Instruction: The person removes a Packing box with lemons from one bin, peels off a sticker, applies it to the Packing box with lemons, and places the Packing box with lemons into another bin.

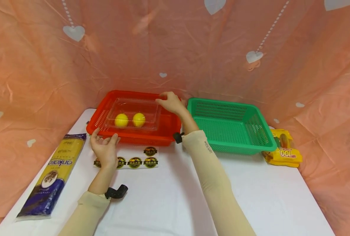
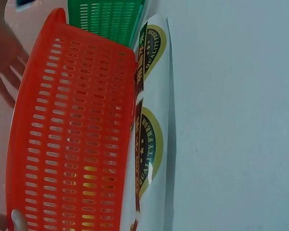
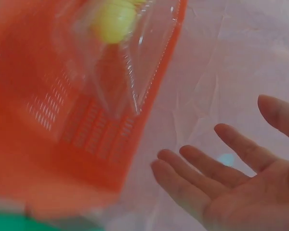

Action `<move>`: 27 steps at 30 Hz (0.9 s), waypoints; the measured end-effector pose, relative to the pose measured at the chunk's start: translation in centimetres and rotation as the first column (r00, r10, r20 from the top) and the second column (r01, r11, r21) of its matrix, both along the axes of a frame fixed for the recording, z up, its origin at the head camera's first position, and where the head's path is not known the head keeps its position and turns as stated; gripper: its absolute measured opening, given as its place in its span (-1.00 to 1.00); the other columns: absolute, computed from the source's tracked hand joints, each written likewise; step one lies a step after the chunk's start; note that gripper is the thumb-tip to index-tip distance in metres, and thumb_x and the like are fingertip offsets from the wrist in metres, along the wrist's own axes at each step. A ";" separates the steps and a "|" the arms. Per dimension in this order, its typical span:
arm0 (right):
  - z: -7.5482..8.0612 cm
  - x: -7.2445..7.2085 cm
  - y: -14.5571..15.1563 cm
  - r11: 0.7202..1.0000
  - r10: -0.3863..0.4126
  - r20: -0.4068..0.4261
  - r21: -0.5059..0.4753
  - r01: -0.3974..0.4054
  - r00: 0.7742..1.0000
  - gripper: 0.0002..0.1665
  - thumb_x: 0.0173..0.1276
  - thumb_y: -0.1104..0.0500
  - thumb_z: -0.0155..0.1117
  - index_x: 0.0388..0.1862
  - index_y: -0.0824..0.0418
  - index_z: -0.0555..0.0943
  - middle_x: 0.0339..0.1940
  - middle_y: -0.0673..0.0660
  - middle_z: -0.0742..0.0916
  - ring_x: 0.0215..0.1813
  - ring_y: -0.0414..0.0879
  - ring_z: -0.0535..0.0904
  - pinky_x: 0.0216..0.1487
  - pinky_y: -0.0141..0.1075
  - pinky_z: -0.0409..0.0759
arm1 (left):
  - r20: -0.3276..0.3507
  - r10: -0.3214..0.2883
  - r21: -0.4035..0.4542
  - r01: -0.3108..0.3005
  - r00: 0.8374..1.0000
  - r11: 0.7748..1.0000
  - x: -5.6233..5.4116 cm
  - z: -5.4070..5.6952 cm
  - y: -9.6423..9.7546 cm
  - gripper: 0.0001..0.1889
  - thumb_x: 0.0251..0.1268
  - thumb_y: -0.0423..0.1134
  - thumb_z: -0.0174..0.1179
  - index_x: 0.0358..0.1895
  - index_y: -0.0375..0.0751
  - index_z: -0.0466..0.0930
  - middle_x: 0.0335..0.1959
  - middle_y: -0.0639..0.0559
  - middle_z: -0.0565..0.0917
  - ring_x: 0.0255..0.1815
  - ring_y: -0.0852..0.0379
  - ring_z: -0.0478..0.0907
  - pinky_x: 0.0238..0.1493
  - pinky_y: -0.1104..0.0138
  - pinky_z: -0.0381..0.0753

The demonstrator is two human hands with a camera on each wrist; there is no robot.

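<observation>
A clear plastic clamshell box [image 1: 133, 106] with two yellow balls [image 1: 121, 120] sits in the red basket [image 1: 166, 139]. My left hand [image 1: 105, 149] is at the basket's front rim, thumb and fingers spread apart, with nothing between them. In the left wrist view its fingertip [image 2: 18, 220] overlaps the red rim. Above the right back part of the same basket is my right hand [image 1: 172, 102], close to the box's right end in the head view. The right wrist view shows that hand [image 3: 231, 180] with fingers extended and palm bare, apart from the box.
A green basket [image 1: 231, 148] stands right of the red one. A sheet of round fruit stickers [image 1: 134, 163] lies in front of the red basket. A spaghetti pack [image 1: 53, 177] lies at the left, a yellow snack pack [image 1: 284, 154] at the right. A pink curtain hangs behind.
</observation>
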State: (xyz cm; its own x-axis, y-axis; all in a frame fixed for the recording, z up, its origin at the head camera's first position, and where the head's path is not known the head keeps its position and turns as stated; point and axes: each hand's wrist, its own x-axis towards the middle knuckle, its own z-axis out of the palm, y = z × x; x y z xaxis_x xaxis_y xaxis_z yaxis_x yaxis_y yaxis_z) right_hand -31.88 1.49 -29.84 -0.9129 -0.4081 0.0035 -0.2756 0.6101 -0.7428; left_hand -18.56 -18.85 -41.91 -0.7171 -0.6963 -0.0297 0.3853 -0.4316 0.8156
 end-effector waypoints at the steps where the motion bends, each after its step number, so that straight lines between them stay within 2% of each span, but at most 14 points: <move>1: -0.1 -0.4 -0.4 0.999 -0.009 0.048 -0.049 0.012 0.999 -0.39 0.54 0.05 0.13 0.43 0.35 0.38 0.41 0.22 0.48 0.37 0.11 0.40 0.40 -0.03 0.34 | 0.006 0.000 -0.007 0.000 1.000 1.000 0.0 0.0 -0.1 -0.23 0.20 -0.74 0.13 0.46 -0.28 0.11 0.13 -0.05 0.03 -0.33 0.16 0.39 -0.24 0.44 0.68; 4: -0.8 -1.5 -1.3 0.979 -0.033 0.186 -0.191 0.069 0.982 -0.36 0.54 0.10 0.12 0.47 0.37 0.30 0.46 0.25 0.40 0.40 0.12 0.35 0.39 -0.08 0.38 | 0.021 0.000 -0.021 0.001 1.000 1.000 0.1 0.1 -0.2 -0.23 0.20 -0.73 0.13 0.47 -0.26 0.10 0.17 -0.07 0.02 -0.31 0.14 0.40 -0.22 0.44 0.68; 7: -2.3 -2.4 -1.9 0.956 -0.073 0.278 -0.256 0.147 0.958 -0.37 0.55 0.14 0.11 0.49 0.36 0.28 0.49 0.25 0.37 0.44 0.13 0.31 0.42 -0.08 0.34 | 0.032 -0.004 -0.030 0.005 0.999 1.000 0.2 0.1 -0.1 -0.22 0.21 -0.73 0.13 0.47 -0.26 0.09 0.17 -0.06 0.02 -0.31 0.15 0.41 -0.20 0.42 0.68; 11: -3.5 -3.0 -2.0 0.941 -0.085 0.390 -0.271 0.203 0.917 -0.34 0.55 0.09 0.10 0.53 0.26 0.26 0.53 0.20 0.33 0.50 0.12 0.23 0.47 -0.02 0.25 | 0.026 -0.002 -0.029 0.003 1.000 1.000 0.2 0.0 0.2 -0.23 0.21 -0.73 0.13 0.46 -0.26 0.09 0.14 -0.05 0.05 -0.32 0.17 0.43 -0.21 0.42 0.68; 14: -3.7 -3.3 -1.7 0.948 -0.068 0.461 -0.247 0.201 0.885 -0.28 0.53 0.03 0.14 0.57 0.15 0.21 0.58 0.15 0.25 0.54 0.12 0.16 0.48 0.07 0.20 | 0.019 0.004 -0.033 -0.003 1.000 0.999 0.2 0.0 0.4 -0.24 0.21 -0.73 0.13 0.45 -0.27 0.10 0.10 -0.05 0.07 -0.33 0.18 0.43 -0.23 0.43 0.68; 17: -4.2 -3.5 -1.5 0.958 -0.049 0.507 -0.221 0.185 0.860 -0.25 0.51 0.00 0.17 0.59 0.08 0.19 0.60 0.12 0.19 0.54 0.14 0.14 0.44 0.11 0.26 | 0.020 0.004 -0.031 -0.003 1.000 1.000 0.3 0.1 0.5 -0.24 0.21 -0.73 0.13 0.45 -0.27 0.09 0.09 -0.05 0.08 -0.35 0.19 0.43 -0.23 0.43 0.68; 20: -4.8 -3.8 -1.4 0.958 -0.011 0.538 -0.236 0.163 0.843 -0.21 0.49 0.02 0.21 0.61 0.03 0.16 0.61 0.11 0.17 0.52 0.18 0.18 0.38 0.10 0.36 | 0.022 0.000 -0.027 0.001 1.000 1.000 0.3 0.0 0.5 -0.23 0.21 -0.73 0.12 0.46 -0.28 0.07 0.07 -0.02 0.08 -0.34 0.19 0.42 -0.22 0.42 0.69; 23: -5.3 -3.9 -1.5 0.948 0.024 0.545 -0.279 0.154 0.838 -0.18 0.48 0.08 0.23 0.62 0.02 0.12 0.59 0.13 0.21 0.44 0.19 0.30 0.32 0.05 0.45 | 0.020 -0.008 -0.033 0.009 1.000 0.999 0.3 -0.1 0.4 -0.22 0.22 -0.73 0.12 0.47 -0.27 0.06 0.06 -0.01 0.07 -0.33 0.19 0.43 -0.20 0.41 0.69; 27: -5.9 -4.1 -1.6 0.945 0.073 0.539 -0.307 0.115 0.839 -0.14 0.47 0.16 0.25 0.63 -0.01 0.10 0.56 0.16 0.26 0.23 0.14 0.45 0.31 -0.01 0.47 | 0.020 -0.011 -0.052 0.012 1.000 0.999 0.4 -0.1 0.1 -0.23 0.22 -0.72 0.13 0.47 -0.27 0.06 0.04 0.00 0.06 -0.34 0.19 0.42 -0.20 0.41 0.69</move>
